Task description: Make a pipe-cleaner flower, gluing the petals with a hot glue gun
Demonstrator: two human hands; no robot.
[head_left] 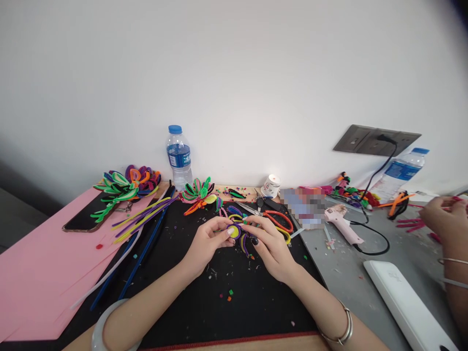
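Observation:
Between my hands, over the black mat [190,302], is a small pipe-cleaner piece [234,231] with a yellow centre and a purple rim. My left hand [214,239] pinches its left side with thumb and fingers. From the right, my right hand [270,246] closes its fingertips on the purple edge. Purple and yellow striped loops [244,244] hang just below the piece, near my right fingertips. Behind my right hand lie scissors with red handles [280,220]. Small green, orange and red bits [230,292] are scattered on the mat.
Water bottles [180,161], pipe-cleaner flowers [197,195] and a paper cup [271,186] stand along the wall. Loose pipe cleaners [141,219] and a phone [86,212] lie left. A pink glue gun [343,226], a white case [402,302] and another person's hand [446,219] are right.

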